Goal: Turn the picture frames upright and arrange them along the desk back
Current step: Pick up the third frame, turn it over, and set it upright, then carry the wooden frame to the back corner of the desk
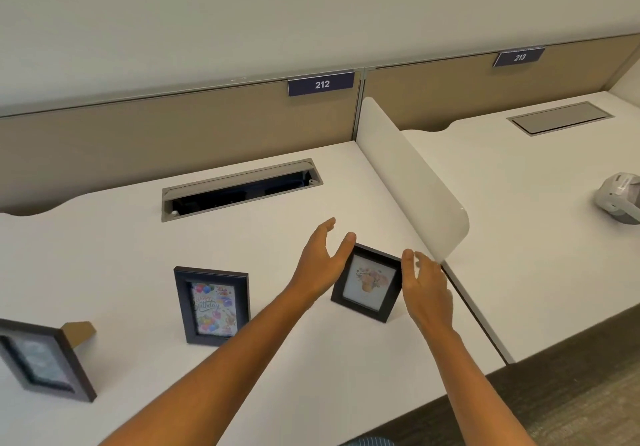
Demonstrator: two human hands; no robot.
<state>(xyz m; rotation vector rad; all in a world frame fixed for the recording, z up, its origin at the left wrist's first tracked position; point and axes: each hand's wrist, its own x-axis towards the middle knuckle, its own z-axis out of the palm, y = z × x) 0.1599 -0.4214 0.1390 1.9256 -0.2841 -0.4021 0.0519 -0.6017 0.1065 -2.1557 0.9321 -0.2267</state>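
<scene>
While both hands flank the flower frame (pixel 369 283), L hand (pixel 320 265) & R hand (pixel 429 289) fingers spread wide, holding nothing; birthday frame (pixel 213 307) upright nearby.

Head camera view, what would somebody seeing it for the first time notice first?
Two bare hands, the left hand and right hand, open on either side of a small flower frame near the white divider. Left of it a birthday frame stands upright, with a third frame at the picture's left edge.
</scene>
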